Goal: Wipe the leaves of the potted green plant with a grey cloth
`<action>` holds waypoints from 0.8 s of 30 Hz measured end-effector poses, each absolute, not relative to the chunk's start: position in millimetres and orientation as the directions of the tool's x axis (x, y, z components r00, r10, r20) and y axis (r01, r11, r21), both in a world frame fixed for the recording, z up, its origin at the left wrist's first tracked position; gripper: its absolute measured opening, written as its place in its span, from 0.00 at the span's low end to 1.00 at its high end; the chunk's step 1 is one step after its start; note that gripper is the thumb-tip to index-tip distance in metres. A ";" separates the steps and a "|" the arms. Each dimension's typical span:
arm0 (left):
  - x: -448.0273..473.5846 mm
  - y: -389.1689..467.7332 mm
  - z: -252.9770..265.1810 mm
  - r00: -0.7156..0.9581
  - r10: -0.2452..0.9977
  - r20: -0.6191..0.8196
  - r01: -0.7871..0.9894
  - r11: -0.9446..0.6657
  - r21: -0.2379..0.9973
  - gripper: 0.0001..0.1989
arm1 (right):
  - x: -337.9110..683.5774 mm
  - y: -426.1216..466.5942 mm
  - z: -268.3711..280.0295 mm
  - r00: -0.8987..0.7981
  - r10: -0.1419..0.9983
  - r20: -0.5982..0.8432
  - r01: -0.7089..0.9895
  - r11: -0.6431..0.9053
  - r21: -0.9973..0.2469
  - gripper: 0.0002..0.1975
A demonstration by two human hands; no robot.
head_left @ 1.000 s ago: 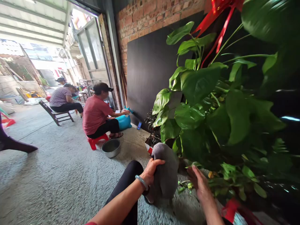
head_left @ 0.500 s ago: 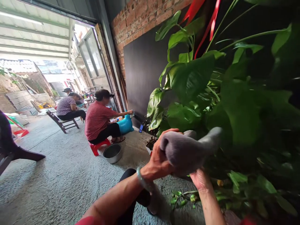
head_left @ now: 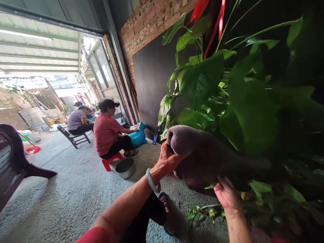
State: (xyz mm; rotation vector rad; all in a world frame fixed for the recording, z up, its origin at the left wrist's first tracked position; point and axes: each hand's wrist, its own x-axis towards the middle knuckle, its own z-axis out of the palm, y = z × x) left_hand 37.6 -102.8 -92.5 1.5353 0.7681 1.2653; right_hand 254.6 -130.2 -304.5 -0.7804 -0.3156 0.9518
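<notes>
A soft grey cloth point(head_left: 188, 138), bunched and rolled at its near end, stretches out to the right in front of the big leaves, where it blurs into shadow. My left hand point(head_left: 168, 160), with a pale bangle at its wrist, is closed round the rolled end; some of its fingers are hidden behind the fabric. Below the cloth's lower edge is my right hand point(head_left: 225, 194), palm side showing, its fingers apart and partly in shadow. They are at the cloth's edge; touching or not is unclear. The leafy potted plant point(head_left: 199, 81) fills the right side.
A person in a red shirt point(head_left: 106, 135) sits on a red stool point(head_left: 108, 162), hands on a blue animal-shaped toy point(head_left: 138, 136). A metal basin point(head_left: 126, 168) and a phone point(head_left: 154, 139) stand nearby. Wooden chairs point(head_left: 73, 133) are to the left; a cut stem point(head_left: 202, 212) lies below.
The cloth has swung out lower and further right. My right hand has shifted right and its fingers now show. The view has turned slightly; the seated person's hand has drawn back onto the toy.
</notes>
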 end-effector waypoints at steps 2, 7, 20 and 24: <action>41.6 -88.3 -109.3 0.234 0.900 0.369 -0.031 -0.372 0.928 0.18 | 263.8 -133.1 -306.0 0.606 0.786 -0.123 -0.616 0.366 -0.697 0.17; 14.4 -80.2 -170.0 0.585 0.811 0.032 0.353 -0.290 0.890 0.09 | 282.3 -142.5 -306.4 0.675 0.721 -0.154 -0.605 0.423 -0.675 0.20; 72.1 -21.2 -183.8 0.715 0.677 0.174 0.637 -0.734 0.236 0.23 | 290.2 -140.9 -316.8 0.662 0.738 -0.128 -0.629 0.455 -0.631 0.22; 41.1 -33.0 -190.1 0.679 0.712 0.179 0.667 -0.700 0.257 0.19 | 292.4 -144.9 -320.7 0.662 0.745 -0.082 -0.588 0.448 -0.673 0.22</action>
